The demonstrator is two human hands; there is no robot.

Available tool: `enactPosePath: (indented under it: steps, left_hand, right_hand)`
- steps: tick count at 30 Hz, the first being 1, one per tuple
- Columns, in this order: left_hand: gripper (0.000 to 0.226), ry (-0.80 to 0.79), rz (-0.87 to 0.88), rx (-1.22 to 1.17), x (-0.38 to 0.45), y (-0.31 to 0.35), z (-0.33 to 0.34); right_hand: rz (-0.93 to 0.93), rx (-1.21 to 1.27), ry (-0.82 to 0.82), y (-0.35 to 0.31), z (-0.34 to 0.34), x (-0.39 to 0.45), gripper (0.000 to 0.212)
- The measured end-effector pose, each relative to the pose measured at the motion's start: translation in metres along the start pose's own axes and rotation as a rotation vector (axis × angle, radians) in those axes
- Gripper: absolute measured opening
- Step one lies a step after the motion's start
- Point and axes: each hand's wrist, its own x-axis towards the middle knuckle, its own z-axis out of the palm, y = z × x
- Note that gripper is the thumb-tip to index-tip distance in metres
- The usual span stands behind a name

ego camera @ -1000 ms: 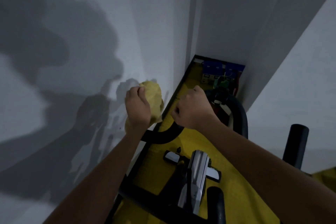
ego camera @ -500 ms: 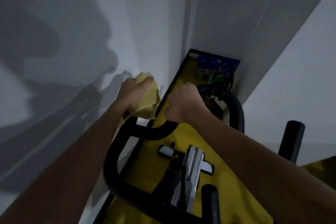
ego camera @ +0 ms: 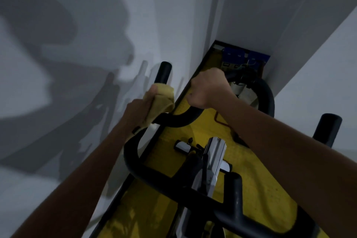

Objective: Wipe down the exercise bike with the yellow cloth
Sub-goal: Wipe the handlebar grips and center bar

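Head view, and two hands are on the exercise bike's handlebar (ego camera: 173, 120). The left hand (ego camera: 138, 110) grips one yellow cloth (ego camera: 162, 100), bunched and wrapped round the bar at the foot of the left upright horn (ego camera: 163, 72), thumb pressed on top of the fabric. Just to its right, the right hand (ego camera: 207, 89) is a closed fist curled round the top of the bar's front loop. Three black horn ends show: one above the left hand, one far right (ego camera: 326, 129) beyond the right forearm, one below (ego camera: 232, 187) between the forearms. Under both hands sits the silver stem (ego camera: 213, 160), and beneath that a yellow floor mat (ego camera: 257, 185). Past the right hand, two blue boxes (ego camera: 245, 58) stand in the corner. White wall (ego camera: 77, 63) left of the left hand, with shadows on it.
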Motion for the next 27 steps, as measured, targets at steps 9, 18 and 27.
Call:
enactPosePath:
  steps: [9,18,27]
  left_hand:
    - [0.077,0.109,0.117,0.18,-0.017,0.001,0.004]
    - [0.062,0.358,0.395,0.093,0.041,0.057,0.023]
    - [0.066,0.075,0.227,-0.156,0.066,0.082,0.007]
  right_hand:
    - [0.006,0.004,0.007,-0.001,0.001,0.001,0.04]
    - [0.01,0.001,0.076,0.004,0.005,-0.004,0.044]
    - [0.016,-0.004,0.119,0.003,0.004,-0.004,0.049]
